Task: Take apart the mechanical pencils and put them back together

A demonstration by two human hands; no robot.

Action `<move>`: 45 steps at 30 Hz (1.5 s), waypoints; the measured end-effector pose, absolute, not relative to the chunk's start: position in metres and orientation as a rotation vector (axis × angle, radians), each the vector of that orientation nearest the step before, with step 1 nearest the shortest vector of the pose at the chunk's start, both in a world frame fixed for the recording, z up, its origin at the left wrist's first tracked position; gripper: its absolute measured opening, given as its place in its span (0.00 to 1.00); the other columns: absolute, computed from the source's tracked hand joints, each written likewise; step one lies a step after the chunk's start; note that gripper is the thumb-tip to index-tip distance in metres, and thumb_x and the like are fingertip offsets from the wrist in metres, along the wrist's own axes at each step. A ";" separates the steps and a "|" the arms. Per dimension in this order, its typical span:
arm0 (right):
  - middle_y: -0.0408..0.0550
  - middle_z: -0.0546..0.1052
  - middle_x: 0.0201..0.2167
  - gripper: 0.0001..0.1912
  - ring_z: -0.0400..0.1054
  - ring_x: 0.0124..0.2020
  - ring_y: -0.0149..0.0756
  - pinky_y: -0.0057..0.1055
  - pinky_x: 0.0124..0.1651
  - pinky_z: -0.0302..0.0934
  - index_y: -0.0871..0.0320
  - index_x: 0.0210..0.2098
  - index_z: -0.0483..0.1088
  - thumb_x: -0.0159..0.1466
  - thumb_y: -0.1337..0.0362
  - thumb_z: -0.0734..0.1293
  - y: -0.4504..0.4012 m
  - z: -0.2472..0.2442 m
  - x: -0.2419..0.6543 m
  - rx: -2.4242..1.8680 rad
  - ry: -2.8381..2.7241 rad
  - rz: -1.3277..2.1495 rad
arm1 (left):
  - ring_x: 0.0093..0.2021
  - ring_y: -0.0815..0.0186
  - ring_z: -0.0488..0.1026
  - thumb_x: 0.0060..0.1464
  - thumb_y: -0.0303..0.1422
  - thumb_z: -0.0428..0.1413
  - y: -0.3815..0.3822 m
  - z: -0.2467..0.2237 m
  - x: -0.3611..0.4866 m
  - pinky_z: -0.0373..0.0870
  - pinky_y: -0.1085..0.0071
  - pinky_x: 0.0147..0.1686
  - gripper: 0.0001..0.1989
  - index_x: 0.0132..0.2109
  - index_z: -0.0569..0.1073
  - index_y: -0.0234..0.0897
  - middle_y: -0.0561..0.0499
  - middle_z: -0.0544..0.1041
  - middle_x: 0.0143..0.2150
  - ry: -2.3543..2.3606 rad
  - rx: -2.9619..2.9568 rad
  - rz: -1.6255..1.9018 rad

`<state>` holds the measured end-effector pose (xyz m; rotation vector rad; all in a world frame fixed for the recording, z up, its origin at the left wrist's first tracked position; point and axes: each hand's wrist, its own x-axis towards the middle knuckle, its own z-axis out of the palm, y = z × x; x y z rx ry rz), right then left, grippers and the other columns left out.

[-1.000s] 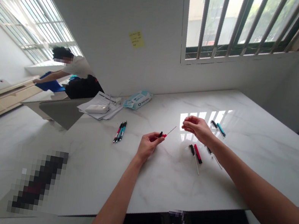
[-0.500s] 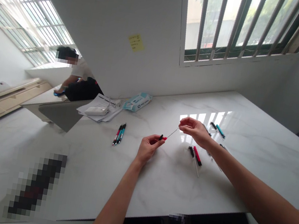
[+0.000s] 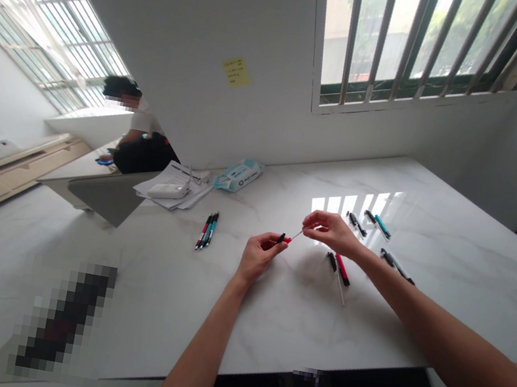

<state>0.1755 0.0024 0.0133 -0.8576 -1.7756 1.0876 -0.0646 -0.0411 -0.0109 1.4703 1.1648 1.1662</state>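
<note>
My left hand (image 3: 258,253) pinches a red-and-black pen part (image 3: 283,238) at its fingertips, and a thin metal refill (image 3: 296,235) sticks out of it towards my right hand. My right hand (image 3: 330,231) hovers over the white marble table (image 3: 315,324), its curled fingers closed right by the refill's tip. Just below that hand lie a red pen barrel (image 3: 342,269), a black pen part (image 3: 331,261) and a loose thin refill (image 3: 340,289). Farther right lie a teal pen (image 3: 382,227) and a dark pen (image 3: 398,267).
A bundle of pens (image 3: 206,231) lies left of my hands, behind it papers (image 3: 174,187) under a white device (image 3: 167,190) and a wet-wipes packet (image 3: 239,175). A blurred object (image 3: 63,319) lies at lower left. A co-worker (image 3: 140,139) works at a far table.
My right hand has moved left and closer to the refill's tip, uncovering a dark pen at right. My left hand barely moved. The co-worker has drawn back towards the far table.
</note>
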 end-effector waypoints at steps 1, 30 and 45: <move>0.48 0.82 0.40 0.08 0.76 0.43 0.41 0.42 0.49 0.70 0.54 0.40 0.77 0.62 0.60 0.74 0.001 0.013 0.176 -0.860 -1.870 0.960 | 0.40 0.61 0.80 0.52 0.41 0.69 -0.042 -0.011 -0.064 0.74 0.68 0.43 0.14 0.42 0.85 0.37 0.44 0.86 0.41 1.162 1.480 1.166; 0.46 0.80 0.38 0.12 0.75 0.43 0.39 0.41 0.53 0.71 0.53 0.41 0.75 0.61 0.55 0.73 0.006 0.022 0.181 -0.813 -1.306 1.189 | 0.40 0.63 0.78 0.57 0.41 0.63 -0.040 -0.012 -0.070 0.72 0.69 0.40 0.10 0.42 0.82 0.41 0.49 0.84 0.42 1.562 1.592 1.343; 0.51 0.84 0.41 0.12 0.79 0.43 0.40 0.41 0.52 0.71 0.58 0.42 0.78 0.57 0.65 0.72 0.015 0.008 0.185 -1.000 -1.480 1.153 | 0.38 0.62 0.78 0.56 0.37 0.63 -0.047 -0.003 -0.064 0.74 0.67 0.45 0.07 0.40 0.82 0.41 0.49 0.84 0.40 1.618 1.666 1.292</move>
